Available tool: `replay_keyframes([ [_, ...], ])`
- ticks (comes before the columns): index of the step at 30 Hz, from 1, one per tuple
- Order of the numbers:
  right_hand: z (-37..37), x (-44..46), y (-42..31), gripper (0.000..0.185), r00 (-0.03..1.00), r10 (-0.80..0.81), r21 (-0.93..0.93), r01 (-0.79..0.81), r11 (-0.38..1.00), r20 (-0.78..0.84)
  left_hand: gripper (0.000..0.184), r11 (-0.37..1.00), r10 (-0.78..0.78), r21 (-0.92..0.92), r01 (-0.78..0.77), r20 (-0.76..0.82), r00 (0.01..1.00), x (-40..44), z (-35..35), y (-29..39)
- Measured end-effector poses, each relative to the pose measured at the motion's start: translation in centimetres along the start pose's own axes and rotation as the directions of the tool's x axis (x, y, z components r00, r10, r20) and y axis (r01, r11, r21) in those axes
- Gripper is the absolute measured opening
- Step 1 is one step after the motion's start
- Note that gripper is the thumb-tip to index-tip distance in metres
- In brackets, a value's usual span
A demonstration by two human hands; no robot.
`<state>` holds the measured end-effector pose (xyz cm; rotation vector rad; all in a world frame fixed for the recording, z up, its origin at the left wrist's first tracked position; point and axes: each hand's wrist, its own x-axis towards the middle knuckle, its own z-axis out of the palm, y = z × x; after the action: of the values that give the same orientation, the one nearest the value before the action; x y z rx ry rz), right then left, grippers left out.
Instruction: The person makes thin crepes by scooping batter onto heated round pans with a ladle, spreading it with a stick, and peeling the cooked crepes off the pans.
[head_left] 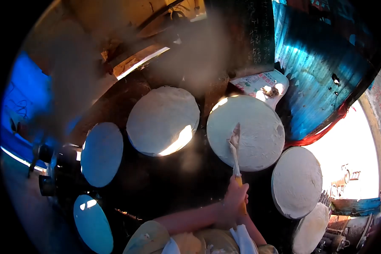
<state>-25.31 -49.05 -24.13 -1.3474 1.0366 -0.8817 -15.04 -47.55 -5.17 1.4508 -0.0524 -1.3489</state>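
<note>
A long flat tool point(236, 156), like a knife or spatula with a yellow handle and pale paste on its blade, lies over a large white-coated disc point(260, 131). My left hand point(234, 195) is closed around the handle near the disc's lower edge. Pressed against it, my right hand point(244, 204) is also closed at the handle, its fingers partly hidden by the left. The disc's coating looks ridged on the right side. Another large pale disc point(161, 118) stands to the left, with a bright sunlit patch at its lower right.
More discs ring the dark centre: two bluish ones at left point(101, 154) point(93, 224) and two pale ones at right point(297, 182) point(312, 228). A dark board with chalk numbers point(258, 38) and a blue corrugated sheet point(321, 72) stand behind. Haze blurs the upper left.
</note>
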Motion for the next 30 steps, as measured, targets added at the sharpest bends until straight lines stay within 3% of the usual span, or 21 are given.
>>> replay_keyframes([
  [1, 0.4, 1.3, -1.8, 0.031, 0.967, 0.183, 0.304, -0.23, 0.924, 0.178, 0.038, 0.996, 0.027, -0.081, -0.027, -0.008, 1.0, -0.4, -0.1, -0.1],
  [2, 1.5, 2.3, -4.6, 0.034, 0.87, 0.298, 0.513, -0.475, 0.715, 0.392, 0.037, 0.985, 0.061, -0.162, -0.062, -0.012, 0.998, -0.5, -0.4, 0.1],
  [3, 2.0, 2.0, -9.6, 0.032, 0.875, 0.316, 0.532, -0.475, 0.701, 0.366, 0.034, 0.976, -0.087, -0.2, 0.086, 0.004, 0.996, -0.5, -1.0, 1.0],
  [5, 3.4, 1.4, -14.6, 0.025, 0.895, 0.402, 0.585, -0.434, 0.685, 0.193, 0.029, 0.954, -0.116, -0.272, 0.124, 0.047, 0.992, -0.4, -2.3, 0.9],
  [7, 2.8, 2.2, -9.2, 0.027, 0.857, 0.38, 0.559, -0.516, 0.649, 0.349, 0.027, 0.931, -0.142, -0.326, 0.167, 0.1, 0.985, 0.1, -3.6, 1.2],
  [8, 3.4, 2.2, -10.4, 0.029, 0.805, 0.354, 0.525, -0.583, 0.62, 0.477, 0.022, 0.823, -0.195, -0.469, 0.319, 0.294, 0.936, 0.0, -4.6, 1.8],
  [9, 3.8, 2.1, -11.8, 0.032, 0.845, 0.394, 0.452, -0.529, 0.718, 0.363, 0.018, 0.678, -0.201, -0.556, 0.481, 0.489, 0.849, 0.0, -5.6, 2.5],
  [10, 4.0, 1.8, -14.2, 0.032, 0.849, 0.393, 0.452, -0.522, 0.723, 0.353, 0.013, 0.303, -0.088, -0.585, 0.753, 0.769, 0.633, -0.2, -7.3, 3.7],
  [11, 3.8, 1.5, -15.9, 0.034, 0.853, 0.323, 0.47, -0.501, 0.727, 0.41, 0.013, 0.251, -0.077, -0.637, 0.729, 0.737, 0.671, -2.3, -8.3, 6.0],
  [12, 3.9, 1.0, -17.4, 0.037, 0.857, 0.255, 0.5, -0.476, 0.724, 0.447, 0.015, 0.393, 0.002, -0.662, 0.638, 0.694, 0.72, -3.8, -8.9, 7.0],
  [14, 4.8, 0.4, -20.1, 0.039, 0.96, 0.133, 0.54, -0.251, 0.804, 0.248, 0.015, 0.694, 0.068, -0.649, 0.312, 0.491, 0.869, -4.0, -8.8, 6.9],
  [16, 5.0, 1.3, -20.0, 0.041, 0.995, -0.049, 0.501, 0.0, 0.866, 0.085, 0.014, 0.668, 0.109, -0.67, 0.325, 0.52, 0.847, -3.5, -9.4, 8.1],
  [17, 4.9, 1.9, -19.9, 0.041, 0.998, -0.041, 0.498, 0.008, 0.867, 0.054, 0.016, 0.55, 0.124, -0.703, 0.45, 0.602, 0.789, -3.4, -9.8, 8.8],
  [18, 4.5, 2.5, -19.7, 0.04, 0.998, -0.056, 0.396, 0.052, 0.917, -0.002, 0.018, 0.418, 0.153, -0.71, 0.566, 0.67, 0.726, -3.6, -10.1, 9.4],
  [20, 3.6, 3.6, -18.3, 0.04, 0.994, -0.08, 0.282, 0.099, 0.954, -0.079, 0.022, 0.343, 0.216, -0.72, 0.604, 0.686, 0.695, -4.2, -10.4, 9.9],
  [21, 3.2, 4.3, -16.8, 0.039, 0.95, -0.303, -0.021, 0.303, 0.953, -0.07, 0.022, 0.342, 0.234, -0.737, 0.583, 0.668, 0.707, -4.6, -10.7, 9.9],
  [22, 2.8, 4.6, -15.9, 0.038, 0.871, -0.492, -0.314, 0.469, 0.825, 0.008, 0.023, 0.34, 0.251, -0.756, 0.559, 0.646, 0.721, -4.9, -11.1, 9.9],
  [23, 2.2, 4.0, -16.9, 0.036, 0.924, -0.367, -0.478, 0.37, 0.796, 0.104, 0.025, 0.345, 0.267, -0.777, 0.526, 0.619, 0.739, -5.1, -11.7, 9.7],
  [24, 1.4, 4.3, -16.3, 0.036, 0.928, -0.363, -0.479, 0.359, 0.801, 0.089, 0.027, 0.346, 0.267, -0.792, 0.503, 0.597, 0.757, -5.5, -12.3, 9.7],
  [26, -1.7, 6.0, -14.0, 0.034, 0.933, -0.211, -0.768, 0.36, 0.529, 0.292, 0.028, 0.322, 0.237, -0.81, 0.49, 0.57, 0.786, -6.4, -14.2, 9.4],
  [30, -5.8, 12.0, -14.2, 0.029, 0.976, -0.216, -0.804, 0.111, 0.584, -0.023, 0.028, 0.371, 0.21, -0.826, 0.425, 0.52, 0.828, -8.7, -17.9, 7.4],
])
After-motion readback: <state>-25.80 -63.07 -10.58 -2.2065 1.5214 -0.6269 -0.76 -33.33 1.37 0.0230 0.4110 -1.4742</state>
